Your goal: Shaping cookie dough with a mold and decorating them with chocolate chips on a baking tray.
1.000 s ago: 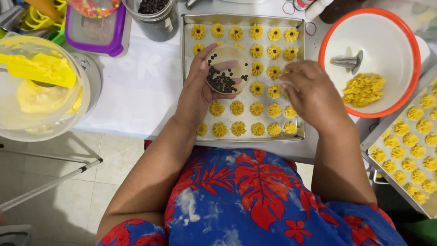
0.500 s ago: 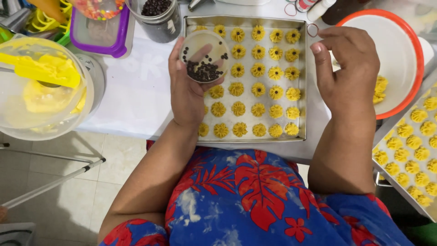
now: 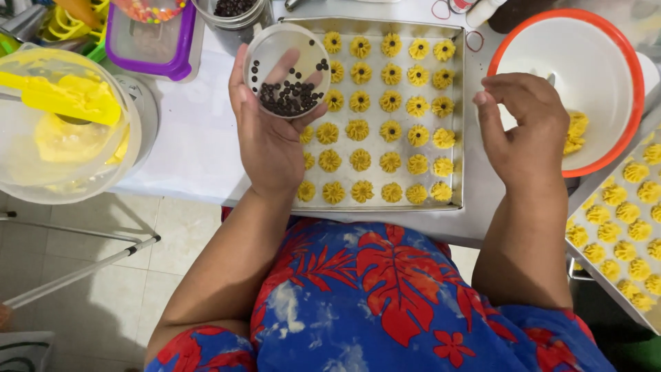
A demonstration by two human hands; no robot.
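Table (image 3: 200,138): white top, all things stand on it; tiled floor below.
Mixer bowl (image 3: 41,172): far left, clear, yellow dough inside w/ yellow spatula (image 3: 62,96) on top.
White bowl (image 3: 592,76): right, orange rim, some dough rests at its lower right; partly behind right hand.
Tray (image 3: 454,117): metal, centre, in front of the person. Rows of piped yellow cookies (image 3: 390,131) fill it. Progress, as I judge: piping done on this tray; I see no dark chip on any cookie, so topping seems not yet begun, whole tray is left.
2nd tray (image 3: 620,227): right edge, also full of plain yellow cookies, same state.
Purple box (image 3: 148,45): top left, coloured sprinkles inside.
Jar (image 3: 231,14): top, next to the box, dark chips in it.
Left hand (image 3: 272,138): over tray's left side, fingers curled under and around the cup, firm hold.
Right hand (image 3: 523,131): above tray's right edge, fingers bent, tips near together; cannot tell if smth is pinched.
Cup (image 3: 288,62): small, clear, tilted to the camera, approx. half of bottom covered by choc chips (image 3: 286,100).
In the way: left hand and cup hide some cookies on the left columns; nothing else blocks the tray.
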